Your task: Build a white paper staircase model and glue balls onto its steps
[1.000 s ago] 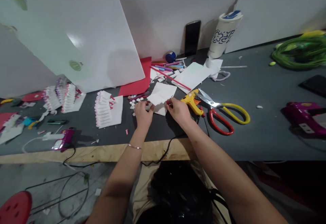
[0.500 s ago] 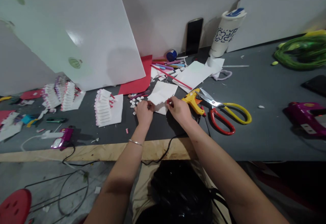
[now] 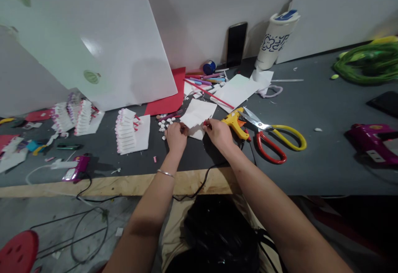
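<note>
My left hand (image 3: 176, 138) is closed at the near left edge of a folded white paper (image 3: 200, 110); what its fingertips hold, if anything, I cannot make out. Across the paper, my right hand (image 3: 221, 134) pinches a small red piece (image 3: 205, 123) between thumb and forefinger. Several small white round pieces (image 3: 163, 125) lie just left of my left hand. Close beside my right hand rests a yellow glue gun (image 3: 234, 123). Touching or overlapping its tip area are large scissors (image 3: 263, 126) with one red and one yellow handle, blades apart.
A fan-like row of white strips with pink ends (image 3: 125, 132) lies left on white card. Behind are coloured sticks (image 3: 203, 80), a phone (image 3: 236, 45) and a white tumbler (image 3: 276, 41). Purple power strips (image 3: 374, 142) and green cord (image 3: 367, 64) lie right. A black cable (image 3: 203, 184) crosses the table edge.
Almost nothing differs. Both hands keep their pinched pose over the white paper, with only a very slight shift of the view.
</note>
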{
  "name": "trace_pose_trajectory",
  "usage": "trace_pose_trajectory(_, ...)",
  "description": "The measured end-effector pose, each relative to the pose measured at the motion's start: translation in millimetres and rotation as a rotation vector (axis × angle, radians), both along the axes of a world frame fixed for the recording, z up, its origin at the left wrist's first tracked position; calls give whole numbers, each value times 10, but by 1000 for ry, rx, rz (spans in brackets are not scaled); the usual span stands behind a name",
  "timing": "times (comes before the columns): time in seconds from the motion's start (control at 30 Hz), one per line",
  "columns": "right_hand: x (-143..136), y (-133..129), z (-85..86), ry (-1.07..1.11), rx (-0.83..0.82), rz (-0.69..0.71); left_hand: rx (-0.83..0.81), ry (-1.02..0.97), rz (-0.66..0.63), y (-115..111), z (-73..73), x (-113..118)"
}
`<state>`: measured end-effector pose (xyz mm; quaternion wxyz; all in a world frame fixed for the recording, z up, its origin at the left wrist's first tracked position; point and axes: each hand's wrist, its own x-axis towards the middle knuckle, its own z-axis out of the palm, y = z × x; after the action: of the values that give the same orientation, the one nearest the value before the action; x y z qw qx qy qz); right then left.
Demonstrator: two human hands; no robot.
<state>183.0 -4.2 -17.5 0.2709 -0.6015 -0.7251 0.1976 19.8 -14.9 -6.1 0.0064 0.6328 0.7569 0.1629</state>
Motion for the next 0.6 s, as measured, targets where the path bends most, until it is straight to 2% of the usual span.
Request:
trace_pose_trajectory(0.2, 1, -5, 18, -12, -5, 6, 81, -103, -7, -19, -27, -20)
trace_pose_trajectory(0.3, -3, -4, 19, -15, -5, 4, 235, -131, 2, -116, 1, -18)
trace_pose_trajectory(0.37, -9, -3, 15, -14, -4, 4, 380, -64, -33, -197, 63, 11)
trace_pose_trajectory(0.43, -14, 0, 12, -12, -3, 5, 443, 36, -168, -253, 154, 66)
trace_pose_trajectory(0.53, -17, 5, 12, -10, -2, 5, 368, 150, -460, -240, 291, 170)
trace_pose_trajectory(0.6, -16, 7, 12, -7, -1, 5, 313, 193, -561, -176, 345, 222)
